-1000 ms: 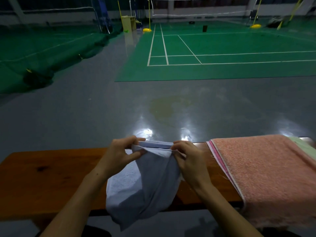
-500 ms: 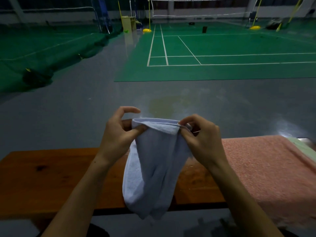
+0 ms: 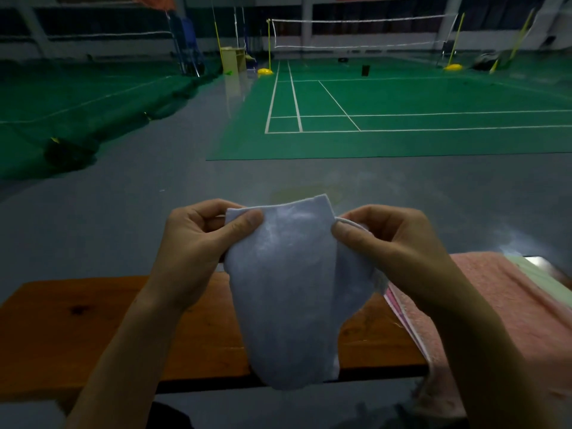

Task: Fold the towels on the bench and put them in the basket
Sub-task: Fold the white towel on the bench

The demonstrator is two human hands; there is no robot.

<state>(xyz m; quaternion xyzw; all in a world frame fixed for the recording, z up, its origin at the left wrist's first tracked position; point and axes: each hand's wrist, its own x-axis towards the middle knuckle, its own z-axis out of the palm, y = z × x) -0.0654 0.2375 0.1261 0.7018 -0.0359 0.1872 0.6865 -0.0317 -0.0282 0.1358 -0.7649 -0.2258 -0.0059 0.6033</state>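
I hold a pale blue towel [image 3: 288,292] up in front of me above the wooden bench [image 3: 93,329]. My left hand [image 3: 198,252] pinches its upper left corner between thumb and fingers, and my right hand [image 3: 393,249] pinches the upper right edge. The cloth hangs down between them, its lower end dangling past the bench's front edge. To the right a pink towel [image 3: 501,308] lies draped over the bench, with a light green cloth [image 3: 538,277] just beyond it. Ahead lies a green badminton court [image 3: 402,119] with a net [image 3: 362,32].

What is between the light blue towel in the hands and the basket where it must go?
That cannot be judged: no basket shows in this view. Both hands, left hand and right hand, hold the light blue towel by its top edge above the bench. A pink towel lies on the bench to the right.
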